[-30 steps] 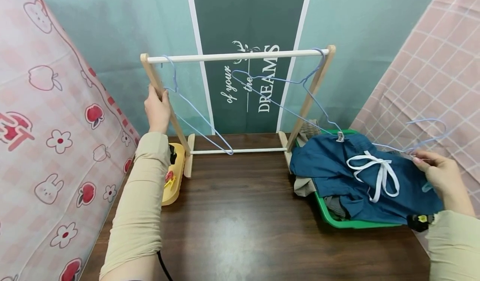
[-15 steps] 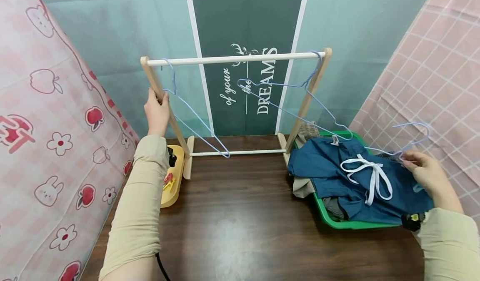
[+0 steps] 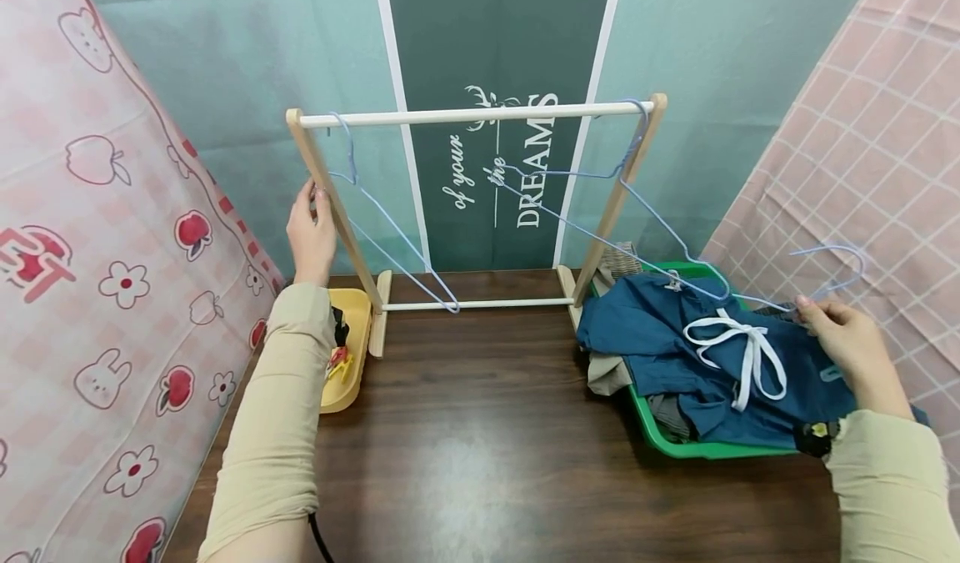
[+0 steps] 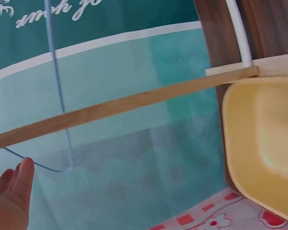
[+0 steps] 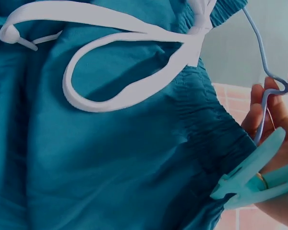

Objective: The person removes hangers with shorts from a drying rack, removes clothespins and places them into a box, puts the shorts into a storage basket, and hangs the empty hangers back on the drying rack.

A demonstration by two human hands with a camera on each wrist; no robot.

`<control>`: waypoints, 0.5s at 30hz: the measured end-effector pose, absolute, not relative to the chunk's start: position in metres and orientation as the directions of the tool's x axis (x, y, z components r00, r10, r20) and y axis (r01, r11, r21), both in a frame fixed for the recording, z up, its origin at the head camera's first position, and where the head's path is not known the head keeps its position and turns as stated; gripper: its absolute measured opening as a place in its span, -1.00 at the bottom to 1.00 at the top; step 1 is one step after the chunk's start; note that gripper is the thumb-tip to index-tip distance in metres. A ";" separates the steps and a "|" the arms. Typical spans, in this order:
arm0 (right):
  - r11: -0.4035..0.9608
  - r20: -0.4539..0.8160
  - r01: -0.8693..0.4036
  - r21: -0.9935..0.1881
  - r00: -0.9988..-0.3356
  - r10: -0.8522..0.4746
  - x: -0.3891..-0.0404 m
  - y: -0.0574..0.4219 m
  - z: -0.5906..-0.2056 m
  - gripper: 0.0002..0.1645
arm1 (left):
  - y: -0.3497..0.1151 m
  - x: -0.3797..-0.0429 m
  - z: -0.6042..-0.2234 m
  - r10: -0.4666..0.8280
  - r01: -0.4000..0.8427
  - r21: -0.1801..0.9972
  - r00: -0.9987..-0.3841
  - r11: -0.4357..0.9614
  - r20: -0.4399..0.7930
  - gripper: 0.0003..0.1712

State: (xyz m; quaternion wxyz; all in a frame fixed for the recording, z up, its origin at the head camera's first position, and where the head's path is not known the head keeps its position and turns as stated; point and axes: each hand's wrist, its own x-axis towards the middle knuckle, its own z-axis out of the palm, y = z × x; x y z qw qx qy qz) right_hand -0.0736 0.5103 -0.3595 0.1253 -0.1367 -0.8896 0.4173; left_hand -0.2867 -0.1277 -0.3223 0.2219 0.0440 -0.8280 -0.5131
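Note:
Dark blue shorts (image 3: pixel 660 321) with a white drawstring bow hang by their waistband from a blue wire hanger (image 3: pixel 861 261). A turquoise clothespin (image 5: pixel 252 163) grips one end of the waistband; a greyish clip (image 3: pixel 673 280) sits at the other. My right hand (image 3: pixel 851 346) pinches the hanger just below its hook, over a green basket (image 3: pixel 654 438). At the far left, my left hand (image 3: pixel 311 238) is beside the rack's wooden left post (image 3: pixel 347 233). In the left wrist view its fingers (image 4: pixel 23 184) are extended, below the post and near a hanger's corner.
Two more blue hangers hang on the rack's white top bar (image 3: pixel 465 116): a left hanger (image 3: pixel 397 228) and a right hanger (image 3: pixel 660 218), which overlaps the shorts. Greyish clothes (image 3: pixel 607 374) lie in the basket. A yellow tray (image 3: pixel 347 396) with small red and yellow pieces stands left.
My right hand has shifted left with the hanger and shorts. My left hand's fingers have loosened from the post. The right hanger on the rack has swung round, its lower corner now over the shorts.

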 end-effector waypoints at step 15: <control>0.607 0.221 0.048 -0.793 -0.907 0.360 -0.077 0.507 -0.363 -0.52 | -0.132 -0.273 -0.395 -0.462 -0.178 0.842 -0.882 0.510 0.093 -0.54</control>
